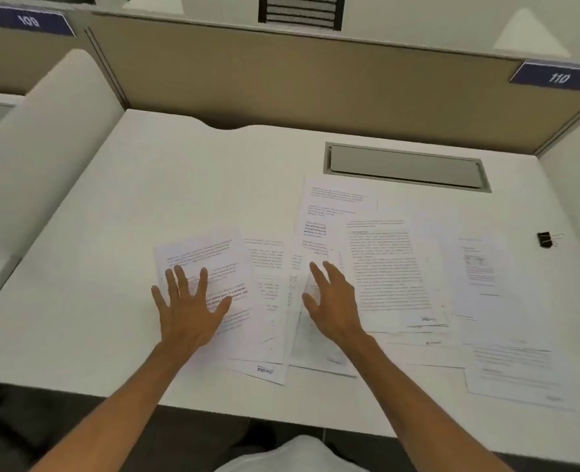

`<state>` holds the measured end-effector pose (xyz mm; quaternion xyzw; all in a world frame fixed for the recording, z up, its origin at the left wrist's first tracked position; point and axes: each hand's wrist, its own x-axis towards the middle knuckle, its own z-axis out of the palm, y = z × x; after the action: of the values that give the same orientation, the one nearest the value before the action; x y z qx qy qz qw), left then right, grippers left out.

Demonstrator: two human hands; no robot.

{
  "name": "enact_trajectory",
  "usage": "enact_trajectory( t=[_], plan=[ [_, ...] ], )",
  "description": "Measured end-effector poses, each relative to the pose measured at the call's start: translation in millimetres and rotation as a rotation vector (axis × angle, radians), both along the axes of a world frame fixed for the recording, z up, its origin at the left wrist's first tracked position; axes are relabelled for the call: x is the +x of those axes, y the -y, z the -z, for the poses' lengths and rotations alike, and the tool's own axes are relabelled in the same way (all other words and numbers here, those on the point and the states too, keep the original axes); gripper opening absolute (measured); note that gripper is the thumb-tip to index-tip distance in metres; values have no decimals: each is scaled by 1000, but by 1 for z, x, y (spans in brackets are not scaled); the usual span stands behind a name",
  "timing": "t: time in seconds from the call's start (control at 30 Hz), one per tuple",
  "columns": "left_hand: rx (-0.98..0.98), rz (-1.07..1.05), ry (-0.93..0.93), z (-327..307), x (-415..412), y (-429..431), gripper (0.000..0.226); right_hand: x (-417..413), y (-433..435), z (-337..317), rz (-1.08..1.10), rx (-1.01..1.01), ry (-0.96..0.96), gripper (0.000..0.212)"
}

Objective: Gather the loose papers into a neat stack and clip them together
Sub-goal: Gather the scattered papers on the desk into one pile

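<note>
2 bare forearms reach over the desk (pixel 111 233) edge.
Left hand (pixel 189 304), fingers spread, lies flat on the leftmost sheet (pixel 213 253); right hand (pixel 332 301), loosely open, rests on the scattered papers (pixel 390 267). Binder clip (pixel 545 239) sits apart, far right.

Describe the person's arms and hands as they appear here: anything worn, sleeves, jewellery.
Both forearms are bare up to the frame's bottom edge; no sleeves show. The left hand and right hand wear no gloves, and no watch or bracelet shows at either wrist. The picture is too blurred to rule out rings.
</note>
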<state>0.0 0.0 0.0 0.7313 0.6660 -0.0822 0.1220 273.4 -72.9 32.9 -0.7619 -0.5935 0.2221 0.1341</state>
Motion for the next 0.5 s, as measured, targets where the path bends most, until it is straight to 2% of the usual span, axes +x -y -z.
enact_trajectory(
  t=[0.1,0.23,0.5],
  plan=[
    [-59,26,-41,12,-6,-1,91,-15,0,7,101,-58,-25,66],
    [-74,93,35,26,1,3,90,-33,5,15,167,-127,-34,64],
    [-39,263,118,33,23,3,91,-51,1,13,280,-128,-30,59]
  ],
)
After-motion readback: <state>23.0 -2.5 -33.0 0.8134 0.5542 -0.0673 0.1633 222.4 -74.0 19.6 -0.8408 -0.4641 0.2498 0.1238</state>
